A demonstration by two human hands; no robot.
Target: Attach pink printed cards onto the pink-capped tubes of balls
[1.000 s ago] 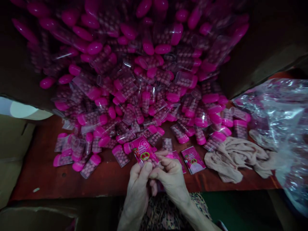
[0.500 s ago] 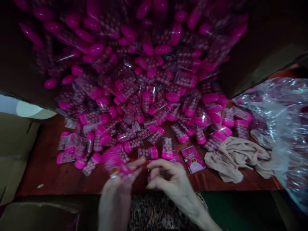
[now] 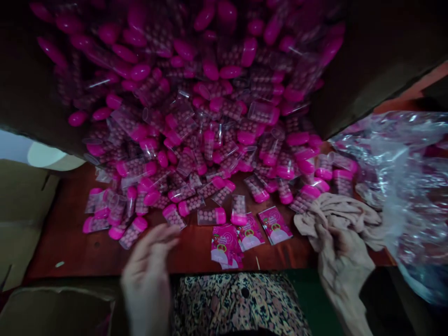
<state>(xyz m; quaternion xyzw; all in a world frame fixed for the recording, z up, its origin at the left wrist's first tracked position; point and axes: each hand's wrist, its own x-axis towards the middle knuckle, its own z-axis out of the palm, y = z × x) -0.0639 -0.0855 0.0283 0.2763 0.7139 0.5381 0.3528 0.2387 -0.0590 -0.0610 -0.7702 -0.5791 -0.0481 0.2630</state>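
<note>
My left hand (image 3: 152, 259) hovers over the front left of the table, empty, its fingers loosely stretched and a little blurred. Closest to it is a clear tube with a pink cap (image 3: 174, 217), full of small pale-pink balls. On the right, my right hand (image 3: 345, 256) has its fingers closed on the near edge of a crumpled beige cloth (image 3: 339, 210). Between the hands lie pink printed packets: an overlapping bunch (image 3: 225, 245), another packet (image 3: 251, 232) beside it and a separate packet (image 3: 275, 225) further right.
A big heap of pink-capped tubes (image 3: 196, 126) spills from a dark box onto the reddish-brown table (image 3: 80, 256). Clear plastic wrap (image 3: 413, 172) bulges at the right. Cardboard (image 3: 24, 219) and a white round object (image 3: 52, 157) are at the left.
The pink packet has left my left hand, which moved left and is now empty. A bunch of packets shows on the table. My right hand moved right, onto the cloth.
</note>
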